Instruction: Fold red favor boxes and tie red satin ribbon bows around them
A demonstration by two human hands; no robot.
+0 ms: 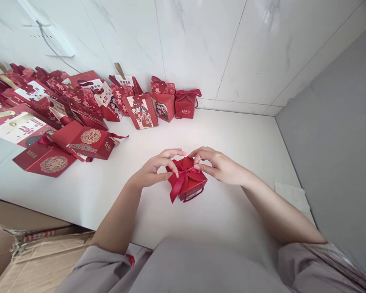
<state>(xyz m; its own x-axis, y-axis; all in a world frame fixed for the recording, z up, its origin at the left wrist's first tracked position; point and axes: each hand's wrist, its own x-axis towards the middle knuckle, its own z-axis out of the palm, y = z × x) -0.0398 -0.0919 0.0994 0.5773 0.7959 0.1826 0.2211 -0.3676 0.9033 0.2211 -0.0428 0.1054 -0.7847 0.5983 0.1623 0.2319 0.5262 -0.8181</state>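
A small red gift box (192, 188) sits on the white table in front of me, with a scalloped folded top and a dark red cord handle on its near side. A shiny red ribbon (177, 186) is tied in a bow across the top, one tail hanging over the front left. On the bow's left side, my left hand (158, 167) has its thumb and index finger closed at the ribbon, other fingers reaching over the box's far edge. From the right, my right hand (215, 163) pinches the ribbon near the knot between thumb and curled index finger.
Several red and white gift boxes (91, 97) crowd the left and back of the white table (240, 138). A finished-looking red box with a bow (187, 105) stands by the tiled wall. Cardboard (42, 256) lies at lower left; a grey panel (332, 106) borders the right.
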